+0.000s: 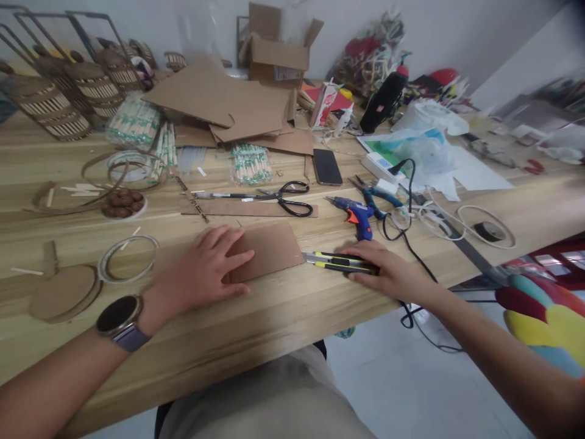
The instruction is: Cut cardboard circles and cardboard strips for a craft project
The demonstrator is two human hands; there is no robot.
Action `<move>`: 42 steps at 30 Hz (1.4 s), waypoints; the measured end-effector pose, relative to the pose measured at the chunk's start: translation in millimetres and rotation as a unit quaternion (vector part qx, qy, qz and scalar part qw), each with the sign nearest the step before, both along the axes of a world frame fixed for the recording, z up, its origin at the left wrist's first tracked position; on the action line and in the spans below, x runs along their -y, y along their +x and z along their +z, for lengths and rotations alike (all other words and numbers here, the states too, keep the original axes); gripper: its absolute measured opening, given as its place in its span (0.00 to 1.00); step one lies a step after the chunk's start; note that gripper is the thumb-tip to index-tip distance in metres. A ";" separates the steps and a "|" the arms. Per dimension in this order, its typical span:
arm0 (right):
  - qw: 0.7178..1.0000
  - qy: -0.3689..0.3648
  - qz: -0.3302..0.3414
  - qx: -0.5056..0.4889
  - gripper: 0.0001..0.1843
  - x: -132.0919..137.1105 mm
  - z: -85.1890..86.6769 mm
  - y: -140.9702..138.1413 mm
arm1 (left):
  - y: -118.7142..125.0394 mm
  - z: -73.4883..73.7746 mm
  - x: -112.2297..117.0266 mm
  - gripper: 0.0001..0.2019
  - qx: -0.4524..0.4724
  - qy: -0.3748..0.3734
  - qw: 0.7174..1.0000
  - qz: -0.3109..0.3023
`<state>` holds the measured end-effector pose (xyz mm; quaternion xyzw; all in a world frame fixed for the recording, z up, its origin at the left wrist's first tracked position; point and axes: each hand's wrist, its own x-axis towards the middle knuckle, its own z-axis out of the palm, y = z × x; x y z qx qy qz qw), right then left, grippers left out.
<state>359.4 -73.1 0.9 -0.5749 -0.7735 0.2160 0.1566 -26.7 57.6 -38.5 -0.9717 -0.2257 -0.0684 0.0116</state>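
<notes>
My left hand [212, 262] lies on a rectangular piece of brown cardboard [269, 249], its fingers spread over the left part. Around its wrist is a dark watch. My right hand [381, 268] is closed round the rear of a yellow-and-black utility knife [340, 262]. The knife lies low over the table, its blade pointing left and its tip at the cardboard's right edge. Just behind the knife is a blue hot glue gun [355, 214]. Black-handled scissors [292, 198] rest on a long cardboard strip [256, 209] behind the cardboard piece.
A tape roll [128, 259] and round cardboard pieces [64, 292] lie at the left, near a bowl of walnuts [123, 204]. Farther back are a phone [327, 167], packs of small sticks [250, 163] and cardboard sheets [219, 97]. Cables [411, 244] trail off the right front edge.
</notes>
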 end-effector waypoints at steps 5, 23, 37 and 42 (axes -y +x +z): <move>0.999 0.004 0.031 0.030 0.22 -1.3 -2.7 -1.3 | 32.4 9.7 -2.2 0.28 -0.057 -0.047 0.996 -0.052; 0.978 0.099 0.053 0.177 0.26 -17.9 -26.9 -22.6 | 45.7 4.0 2.4 0.25 -0.045 -0.114 0.992 -0.006; 0.986 0.088 0.022 0.137 0.27 -1.1 -27.1 -26.5 | 47.7 1.2 5.8 0.22 -0.023 -0.121 0.992 0.015; 0.985 0.100 -0.004 0.139 0.26 13.8 -28.6 -36.1 | 46.7 -0.2 8.8 0.21 -0.007 -0.114 0.993 0.019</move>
